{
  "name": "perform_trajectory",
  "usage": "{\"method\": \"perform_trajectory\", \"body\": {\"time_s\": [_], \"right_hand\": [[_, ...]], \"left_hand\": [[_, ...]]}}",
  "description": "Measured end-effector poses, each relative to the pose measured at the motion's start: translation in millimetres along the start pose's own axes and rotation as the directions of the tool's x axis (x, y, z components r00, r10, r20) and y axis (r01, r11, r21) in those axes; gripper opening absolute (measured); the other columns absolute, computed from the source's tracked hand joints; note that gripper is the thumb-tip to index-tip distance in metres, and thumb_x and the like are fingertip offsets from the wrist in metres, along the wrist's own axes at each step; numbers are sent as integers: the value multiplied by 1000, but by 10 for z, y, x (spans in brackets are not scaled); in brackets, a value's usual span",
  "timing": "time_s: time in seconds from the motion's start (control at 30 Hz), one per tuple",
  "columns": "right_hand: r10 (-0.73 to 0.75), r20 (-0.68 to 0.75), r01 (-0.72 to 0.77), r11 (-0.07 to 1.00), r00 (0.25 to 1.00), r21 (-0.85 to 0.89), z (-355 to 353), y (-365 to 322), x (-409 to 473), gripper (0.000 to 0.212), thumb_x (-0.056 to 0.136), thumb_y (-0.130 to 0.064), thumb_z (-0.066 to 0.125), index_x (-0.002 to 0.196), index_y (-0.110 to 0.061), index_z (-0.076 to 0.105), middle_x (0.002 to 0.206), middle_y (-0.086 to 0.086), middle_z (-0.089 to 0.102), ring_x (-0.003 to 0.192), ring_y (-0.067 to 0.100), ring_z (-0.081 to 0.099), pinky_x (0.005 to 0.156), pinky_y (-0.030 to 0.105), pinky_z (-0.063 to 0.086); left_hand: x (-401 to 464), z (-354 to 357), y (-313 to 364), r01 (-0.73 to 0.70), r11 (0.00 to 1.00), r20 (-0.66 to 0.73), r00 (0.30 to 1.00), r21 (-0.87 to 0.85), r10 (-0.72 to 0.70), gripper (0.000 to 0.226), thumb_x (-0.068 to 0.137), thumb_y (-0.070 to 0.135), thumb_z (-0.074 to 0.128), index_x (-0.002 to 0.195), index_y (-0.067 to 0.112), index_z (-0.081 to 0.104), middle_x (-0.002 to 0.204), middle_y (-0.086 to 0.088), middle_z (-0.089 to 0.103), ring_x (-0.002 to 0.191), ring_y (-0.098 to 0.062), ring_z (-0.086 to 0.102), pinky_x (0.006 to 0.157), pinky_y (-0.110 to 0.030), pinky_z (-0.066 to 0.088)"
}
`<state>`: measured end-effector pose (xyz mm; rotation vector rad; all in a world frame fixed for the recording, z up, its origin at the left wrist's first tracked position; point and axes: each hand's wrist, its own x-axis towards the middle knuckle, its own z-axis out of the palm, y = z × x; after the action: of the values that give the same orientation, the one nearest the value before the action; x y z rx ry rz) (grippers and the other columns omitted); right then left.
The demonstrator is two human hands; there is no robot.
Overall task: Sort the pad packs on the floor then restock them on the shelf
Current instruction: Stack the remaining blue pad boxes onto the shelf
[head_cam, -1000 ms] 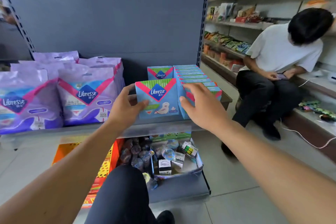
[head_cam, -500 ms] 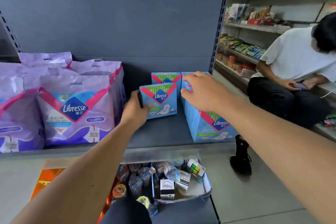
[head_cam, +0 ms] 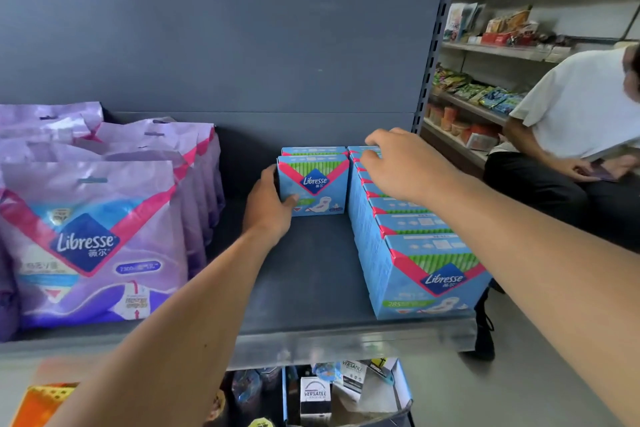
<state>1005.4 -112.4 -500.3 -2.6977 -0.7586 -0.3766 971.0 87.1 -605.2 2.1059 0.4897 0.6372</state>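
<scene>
Up on the shelf (head_cam: 311, 274), purple packs (head_cam: 93, 239) fill my left end and a row of blue boxes (head_cam: 412, 246) runs front to back at the right edge. My left grip (head_cam: 268, 208) clasps a blue box (head_cam: 313, 185) near the back wall; my right grip (head_cam: 398, 166) rests on the row's far boxes, fingers loosely curled.

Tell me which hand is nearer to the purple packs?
Left. The left hand grips a blue box just right of the purple packs; the right hand lies farther right.
</scene>
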Motion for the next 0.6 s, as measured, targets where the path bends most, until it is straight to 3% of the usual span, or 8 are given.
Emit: {"method": "perform_trajectory", "body": {"time_s": [0.4,0.6], "right_hand": [[7,35,-7,1000,999,3,135,13,-30,37,99,-34,39,123,-13,57,125,8,54,115,28,51,95,40,44],[-4,36,5,1000,999,-16,25,-16,-172,38,97,-33,38,124,-15,57,125,9,54,115,29,51,96,40,45]], "left_hand": [[-9,101,57,66,980,17,997,189,-70,31,95,25,59,123,11,54,121,-11,63,108,-30,60,74,-28,40],[-184,-44,222,39,991,1,999,126,-39,33,90,15,57,120,11,45,127,-7,57,107,-27,57,73,-30,41]]}}
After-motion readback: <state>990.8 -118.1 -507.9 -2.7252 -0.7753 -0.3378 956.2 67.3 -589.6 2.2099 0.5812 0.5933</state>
